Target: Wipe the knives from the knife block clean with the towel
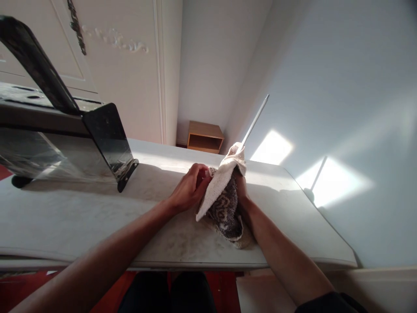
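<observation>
Over the white tabletop, a patterned grey-and-cream cloth (224, 204) is bunched between my two hands. A thin metal rod (256, 119) sticks up and to the right out of the top of the cloth; its lower end is hidden in the folds. My right hand (241, 189) wraps around the cloth from the right side, its fingers mostly covered by the fabric. My left hand (193, 187) is closed at the cloth's left edge, thumb and fingers pinching the fabric. The bottom of the cloth hangs down onto the table.
A black metal frame with a long handle (39, 65) stands on the white table (156, 239) at the left. White cupboard doors (130, 87) rise behind. A small wooden box shelf (206, 132) sits beyond the table, and a pale wall (358, 87) borders the right.
</observation>
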{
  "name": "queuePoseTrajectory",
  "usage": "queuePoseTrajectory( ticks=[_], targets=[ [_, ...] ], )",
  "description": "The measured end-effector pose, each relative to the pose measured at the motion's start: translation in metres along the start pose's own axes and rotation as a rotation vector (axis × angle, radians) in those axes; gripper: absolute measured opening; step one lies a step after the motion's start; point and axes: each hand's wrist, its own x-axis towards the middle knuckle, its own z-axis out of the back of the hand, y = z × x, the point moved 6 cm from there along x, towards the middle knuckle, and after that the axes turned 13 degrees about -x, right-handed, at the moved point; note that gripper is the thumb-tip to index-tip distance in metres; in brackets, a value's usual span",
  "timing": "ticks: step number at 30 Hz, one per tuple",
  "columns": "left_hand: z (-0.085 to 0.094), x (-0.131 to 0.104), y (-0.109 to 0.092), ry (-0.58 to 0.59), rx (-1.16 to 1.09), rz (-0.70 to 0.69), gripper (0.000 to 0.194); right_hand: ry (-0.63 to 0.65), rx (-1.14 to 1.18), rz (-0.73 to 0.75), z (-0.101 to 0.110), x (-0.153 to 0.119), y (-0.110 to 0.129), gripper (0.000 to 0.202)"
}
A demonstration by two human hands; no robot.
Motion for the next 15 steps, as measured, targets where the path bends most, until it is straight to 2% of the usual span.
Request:
queuePoseTrajectory(
  ticks=[2,3,5,7,11,15],
  targets=[
    [0.008,0.001,-0.001,-0.092,-0.072,-0.001,0.027,-0.035,0.051,-0.069,-0.002,-0.001,-0.002,0.042],
    [0.009,0.002,-0.001,-0.094,-0.122,0.003,0.025,-0.042,0.059,-0.084,-0.003,-0.002,-0.002,0.043],
    [0.006,0.004,-0.001,-0.008,-0.165,0.025,0.020,-0.038,0.046,-0.063,-0.006,-0.004,0.002,0.040],
    [0.000,0.005,0.000,0.089,-0.081,0.028,0.021,0.019,0.047,-0.006,-0.011,-0.006,0.009,0.036],
    [-0.004,0.005,0.003,0.139,0.102,0.020,0.031,0.187,0.058,0.080,-0.024,-0.010,0.018,0.032],
    [-0.004,0.002,0.012,0.150,0.051,0.135,0.030,0.096,-0.032,0.070,-0.019,-0.009,0.017,0.029]
  ],
)
